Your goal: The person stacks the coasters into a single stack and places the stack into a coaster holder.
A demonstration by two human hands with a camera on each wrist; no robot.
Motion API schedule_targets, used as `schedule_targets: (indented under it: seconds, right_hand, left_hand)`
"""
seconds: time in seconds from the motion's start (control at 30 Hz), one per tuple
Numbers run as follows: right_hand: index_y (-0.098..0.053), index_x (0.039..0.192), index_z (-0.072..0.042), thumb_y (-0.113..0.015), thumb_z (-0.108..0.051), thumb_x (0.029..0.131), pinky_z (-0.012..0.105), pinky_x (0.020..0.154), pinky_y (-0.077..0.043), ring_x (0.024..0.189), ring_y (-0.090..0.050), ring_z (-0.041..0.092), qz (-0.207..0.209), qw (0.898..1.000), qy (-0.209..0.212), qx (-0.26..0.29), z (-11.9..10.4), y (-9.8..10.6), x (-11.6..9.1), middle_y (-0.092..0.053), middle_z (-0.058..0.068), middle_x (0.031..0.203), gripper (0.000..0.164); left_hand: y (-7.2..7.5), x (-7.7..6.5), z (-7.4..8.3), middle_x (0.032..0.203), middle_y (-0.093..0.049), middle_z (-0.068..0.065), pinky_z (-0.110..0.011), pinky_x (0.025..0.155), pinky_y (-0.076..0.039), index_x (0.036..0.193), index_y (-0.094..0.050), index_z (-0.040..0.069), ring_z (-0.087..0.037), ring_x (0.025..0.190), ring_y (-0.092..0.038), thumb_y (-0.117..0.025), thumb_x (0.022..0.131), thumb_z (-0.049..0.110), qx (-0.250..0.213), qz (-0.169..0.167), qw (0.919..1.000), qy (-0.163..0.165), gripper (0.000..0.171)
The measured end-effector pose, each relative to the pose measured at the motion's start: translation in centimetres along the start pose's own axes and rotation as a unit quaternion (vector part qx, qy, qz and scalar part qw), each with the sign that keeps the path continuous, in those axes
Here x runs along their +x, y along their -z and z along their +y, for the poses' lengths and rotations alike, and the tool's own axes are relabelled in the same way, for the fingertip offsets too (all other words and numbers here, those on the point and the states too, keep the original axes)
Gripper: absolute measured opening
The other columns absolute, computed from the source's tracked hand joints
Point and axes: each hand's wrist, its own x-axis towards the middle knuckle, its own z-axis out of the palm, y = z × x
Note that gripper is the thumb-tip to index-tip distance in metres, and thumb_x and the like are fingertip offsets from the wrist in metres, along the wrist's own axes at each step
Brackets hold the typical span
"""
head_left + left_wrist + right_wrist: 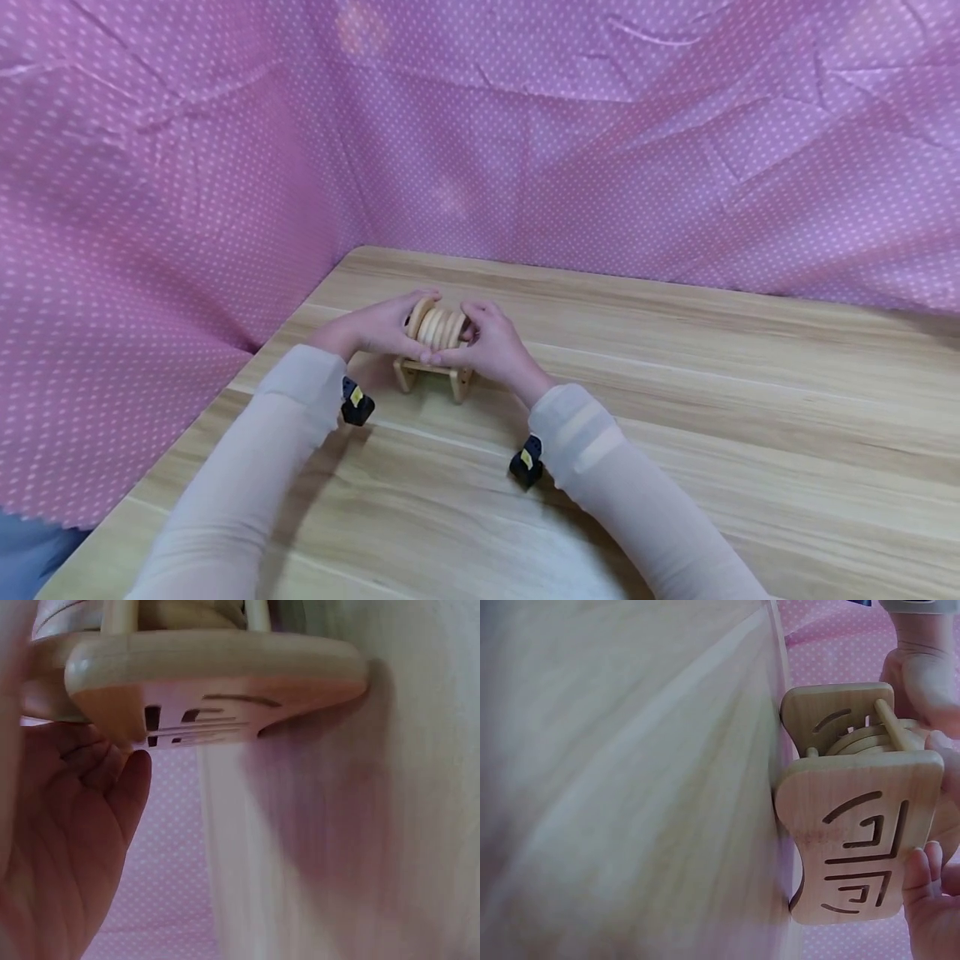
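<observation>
A small wooden rack (pixel 432 367) stands on the table, its end panels (pixel 859 832) cut with a fret pattern and joined by rods. Several round wooden discs like coasters (pixel 438 328) lie in it on edge, side by side. From the left, my left hand (pixel 385 327) holds the row of discs, thumb in front and fingers behind. On the other end my right hand (pixel 491 346) grips the discs in the same way; the two thumbs meet at the front. In the left wrist view, the left fingers (pixel 129 791) are beside the rack's end panel (pixel 217 682).
The wood-grain table (pixel 675 433) extends right and toward me. Pink dotted cloth (pixel 525 167) hangs behind and at the left of it. Black wrist cameras (pixel 357 403) sit at both cuffs, close above the table.
</observation>
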Motion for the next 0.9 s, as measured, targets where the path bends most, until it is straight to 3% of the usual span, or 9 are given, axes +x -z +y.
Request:
schedule_targets:
  seconds: [0.1, 0.17, 0.23, 0.37, 0.6, 0.7, 0.9]
  right_hand:
    - [-0.035, 0.141, -0.004, -0.084, -0.034, 0.063, 0.026, 0.078, -0.046, 0.091, -0.048, 0.015, -0.002, 1.0, -0.004, 0.0, -0.1, 0.0, -0.1, -0.047, 0.004, 0.111, 0.098]
    - [-0.035, 0.141, -0.003, -0.084, -0.034, 0.063, 0.026, 0.077, -0.046, 0.091, -0.047, 0.016, -0.001, 1.0, -0.004, 0.001, -0.1, 0.1, -0.1, -0.047, 0.004, 0.109, 0.097]
    - [-0.035, 0.141, -0.003, -0.084, -0.033, 0.063, 0.026, 0.077, -0.045, 0.09, -0.047, 0.016, 0.002, 1.0, -0.003, -0.004, -0.2, 0.1, -0.2, -0.047, 0.005, 0.108, 0.097]
    - [-0.035, 0.141, -0.003, -0.085, -0.031, 0.062, 0.026, 0.075, -0.045, 0.089, -0.047, 0.015, -0.001, 1.0, -0.003, -0.011, -0.3, 0.2, -0.2, -0.047, 0.006, 0.109, 0.097]
    - [-0.034, 0.141, -0.003, -0.084, -0.033, 0.063, 0.025, 0.076, -0.046, 0.092, -0.048, 0.016, 0.005, 0.999, -0.012, -0.031, 0.0, 0.7, -0.3, -0.048, 0.006, 0.113, 0.097]
    - [-0.033, 0.142, -0.004, -0.083, -0.032, 0.064, 0.025, 0.076, -0.046, 0.092, -0.048, 0.015, 0.006, 0.999, -0.01, -0.03, 0.2, 0.6, -0.3, -0.047, 0.005, 0.115, 0.097]
    - [-0.029, 0.144, -0.007, -0.082, -0.027, 0.068, 0.027, 0.081, -0.048, 0.097, -0.05, 0.016, -0.005, 1.0, -0.009, 0.027, 0.7, 0.8, -1.2, -0.048, 0.006, 0.118, 0.095]
  left_hand:
    - [-0.3, -0.1, -0.2, 0.147, -0.025, -0.023, -0.055, 0.107, -0.025, 0.148, -0.014, 0.008, -0.04, 0.131, -0.032, -0.06, 0.071, 0.067, 0.019, 0.01, 0.9997, -0.012, 0.108]
    - [-0.6, -0.1, -0.4, 0.149, -0.021, -0.023, -0.055, 0.108, -0.022, 0.148, -0.013, 0.007, -0.041, 0.133, -0.028, -0.055, 0.074, 0.068, 0.025, 0.023, 0.9992, -0.02, 0.104]
    - [-0.9, -0.2, -0.5, 0.15, -0.018, -0.023, -0.055, 0.109, -0.019, 0.148, -0.011, 0.01, -0.04, 0.134, -0.025, -0.058, 0.074, 0.064, 0.026, 0.037, 0.9988, -0.022, 0.103]
    - [-1.6, -0.3, -0.7, 0.149, -0.023, -0.02, -0.057, 0.107, -0.023, 0.149, -0.012, 0.021, -0.038, 0.13, -0.033, -0.072, 0.07, 0.049, -0.018, 0.052, 0.9983, -0.017, 0.103]
    - [-2.0, 0.7, -0.6, 0.154, -0.013, -0.016, -0.059, 0.107, -0.018, 0.145, -0.028, 0.013, -0.04, 0.137, -0.018, -0.072, 0.068, 0.05, 0.014, 0.058, 0.9975, -0.039, 0.097]
    - [-2.1, 0.7, -0.7, 0.154, -0.013, -0.015, -0.059, 0.108, -0.018, 0.144, -0.029, 0.013, -0.039, 0.137, -0.018, -0.073, 0.067, 0.049, 0.012, 0.062, 0.9973, -0.037, 0.096]
    - [-2.5, 0.5, -1.3, 0.154, -0.014, -0.013, -0.058, 0.109, -0.016, 0.144, -0.031, 0.013, -0.037, 0.138, -0.016, -0.073, 0.074, 0.041, -0.021, 0.072, 0.9959, -0.052, 0.086]
